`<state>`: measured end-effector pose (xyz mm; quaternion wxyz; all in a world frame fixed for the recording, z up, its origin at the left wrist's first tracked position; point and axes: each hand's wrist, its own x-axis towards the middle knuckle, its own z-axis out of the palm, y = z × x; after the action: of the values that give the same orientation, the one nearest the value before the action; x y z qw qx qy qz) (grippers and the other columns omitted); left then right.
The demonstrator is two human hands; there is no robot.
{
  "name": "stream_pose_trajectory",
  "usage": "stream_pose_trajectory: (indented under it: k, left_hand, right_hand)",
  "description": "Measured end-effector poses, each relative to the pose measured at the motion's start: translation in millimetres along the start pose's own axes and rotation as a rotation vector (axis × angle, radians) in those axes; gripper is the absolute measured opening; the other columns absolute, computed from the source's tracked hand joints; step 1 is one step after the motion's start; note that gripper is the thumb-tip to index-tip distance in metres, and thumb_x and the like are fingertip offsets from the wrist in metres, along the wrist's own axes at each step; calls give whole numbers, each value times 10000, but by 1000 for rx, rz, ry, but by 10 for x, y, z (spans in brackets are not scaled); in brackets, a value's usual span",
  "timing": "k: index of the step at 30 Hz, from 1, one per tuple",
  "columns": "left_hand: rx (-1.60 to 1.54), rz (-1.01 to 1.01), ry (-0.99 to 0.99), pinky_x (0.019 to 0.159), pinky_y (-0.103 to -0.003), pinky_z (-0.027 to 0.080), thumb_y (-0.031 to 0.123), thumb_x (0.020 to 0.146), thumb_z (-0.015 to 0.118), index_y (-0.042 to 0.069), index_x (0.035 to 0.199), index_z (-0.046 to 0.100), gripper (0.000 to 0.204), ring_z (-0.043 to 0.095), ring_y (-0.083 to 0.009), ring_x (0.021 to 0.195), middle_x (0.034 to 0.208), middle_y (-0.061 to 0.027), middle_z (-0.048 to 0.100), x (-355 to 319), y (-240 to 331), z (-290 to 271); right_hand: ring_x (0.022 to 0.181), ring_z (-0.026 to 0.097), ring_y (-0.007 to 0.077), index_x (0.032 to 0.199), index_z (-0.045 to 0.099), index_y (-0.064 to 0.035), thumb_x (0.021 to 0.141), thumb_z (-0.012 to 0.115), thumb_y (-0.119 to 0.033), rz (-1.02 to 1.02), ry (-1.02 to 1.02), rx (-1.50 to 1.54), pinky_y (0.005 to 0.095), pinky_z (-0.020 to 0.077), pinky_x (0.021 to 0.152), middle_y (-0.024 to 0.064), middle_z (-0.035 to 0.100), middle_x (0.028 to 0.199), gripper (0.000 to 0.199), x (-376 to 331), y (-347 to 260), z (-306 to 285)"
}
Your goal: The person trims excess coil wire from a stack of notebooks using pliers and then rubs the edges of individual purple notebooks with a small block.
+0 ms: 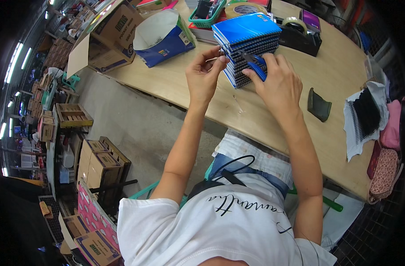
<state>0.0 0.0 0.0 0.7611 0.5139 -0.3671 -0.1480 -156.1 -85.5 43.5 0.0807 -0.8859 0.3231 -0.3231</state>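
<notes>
A stack of blue spiral notebooks (246, 29) stands on the table, with the dark wire bindings along the near side. My right hand (280, 84) grips a pair of blue-handled cutting pliers (257, 68); their dark jaws point at the bindings of the stack. At the stack's near left corner, my left hand (204, 75) has thumb and forefinger pinched together beside the wires. What lies between those fingertips is too small to make out.
On the table (264, 119) stand a blue-and-white open packet (162, 37), a cardboard box (116, 37), a green basket (207, 17) and a black tape dispenser (300, 40). To the right lie a dark curved piece (319, 105), black wire coils (366, 113) and a patterned pouch (384, 173).
</notes>
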Motion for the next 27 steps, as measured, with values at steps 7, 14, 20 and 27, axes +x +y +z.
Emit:
stream_pose_trajectory:
  k: [7,14,20,27]
  left_hand:
    - [36,80,-21,764,-272,569,36,883,680,-68,1143,612,288,682,-169,884,1021,-131,671,37,61,119]
    - [124,110,17,764,-268,565,52,899,666,-72,1103,630,241,690,-174,873,987,-135,688,63,63,144]
    - [155,118,21,756,-265,566,50,898,666,-69,1099,634,235,691,-174,877,984,-134,692,39,90,99]
    - [178,114,14,767,-266,568,46,891,671,-71,1086,638,229,690,-171,881,987,-132,692,44,120,118]
  right_hand:
    - [855,650,313,916,646,-42,763,748,-433,-20,-35,-39,449,513,683,137,641,887,432,80,-57,-56]
    - [804,660,312,919,649,-39,763,755,-411,32,-155,8,412,526,649,137,644,873,417,146,-5,-24]
    - [808,663,297,925,656,-57,753,758,-418,-92,59,-74,434,516,646,114,637,858,412,84,-34,-86]
    - [806,668,307,899,664,-52,754,758,-413,-30,-46,-36,441,522,666,127,661,839,400,147,-77,-65]
